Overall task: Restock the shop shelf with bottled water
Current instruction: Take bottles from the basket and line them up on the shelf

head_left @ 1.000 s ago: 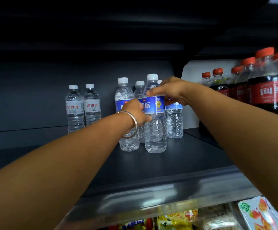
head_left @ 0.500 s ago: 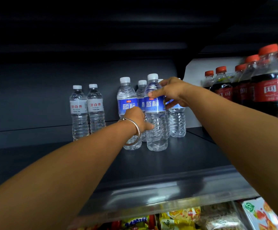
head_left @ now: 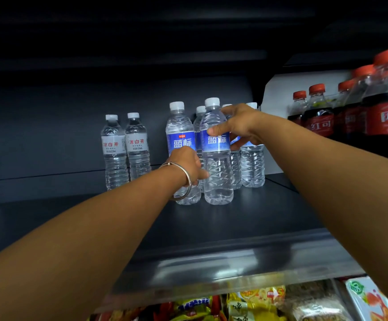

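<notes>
- Clear ribbed plastic water bottle, blue label, white cap, stands upright mid-shelf at the front of its cluster
- Right hand curls round its label; left hand, steel bangle at the wrist, grips low on its left side
- Label has turned to face forward since a second ago
- Dark cola bottles at far right

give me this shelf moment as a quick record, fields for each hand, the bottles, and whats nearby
left hand: grips lower body of front-left blue-label bottle
right hand: grips front-right blue-label bottle at its label
both bottles: upright on dark shelf
behind: more blue-label bottles
left of them: two white-label bottles
right: red-capped cola bottles
below: snack packets
</notes>
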A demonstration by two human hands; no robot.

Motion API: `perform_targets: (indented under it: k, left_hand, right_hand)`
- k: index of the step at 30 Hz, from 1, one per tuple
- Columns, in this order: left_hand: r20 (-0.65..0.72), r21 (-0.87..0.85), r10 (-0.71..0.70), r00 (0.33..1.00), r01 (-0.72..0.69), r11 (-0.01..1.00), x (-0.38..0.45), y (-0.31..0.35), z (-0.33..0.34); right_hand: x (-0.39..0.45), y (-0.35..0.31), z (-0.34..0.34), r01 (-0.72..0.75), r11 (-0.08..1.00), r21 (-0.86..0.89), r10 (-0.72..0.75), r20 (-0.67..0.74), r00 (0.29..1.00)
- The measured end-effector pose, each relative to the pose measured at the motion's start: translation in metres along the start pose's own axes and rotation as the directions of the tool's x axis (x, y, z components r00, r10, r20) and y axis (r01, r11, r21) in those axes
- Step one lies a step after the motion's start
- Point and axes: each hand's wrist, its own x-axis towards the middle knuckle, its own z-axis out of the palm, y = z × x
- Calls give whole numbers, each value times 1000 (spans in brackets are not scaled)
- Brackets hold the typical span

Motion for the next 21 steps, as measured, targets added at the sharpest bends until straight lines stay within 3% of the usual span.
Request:
perform_targets:
  k: [10, 17, 21]
  left_hand:
    - [20, -27, 28, 999, -28, 999, -1, -7, -1]
    - [24, -27, 36, 999, -36, 999, -6, -7, -1]
    - [14, -15, 46, 999, -45, 999, -13, -5, -1]
  right_hand:
    - [15, 2, 15, 35, 999, -9, -36, -63, 997]
    - [16, 14, 18, 65, 993, 96, -52, -129, 990]
    - [11, 15, 23, 80, 996, 27, -74, -173, 982]
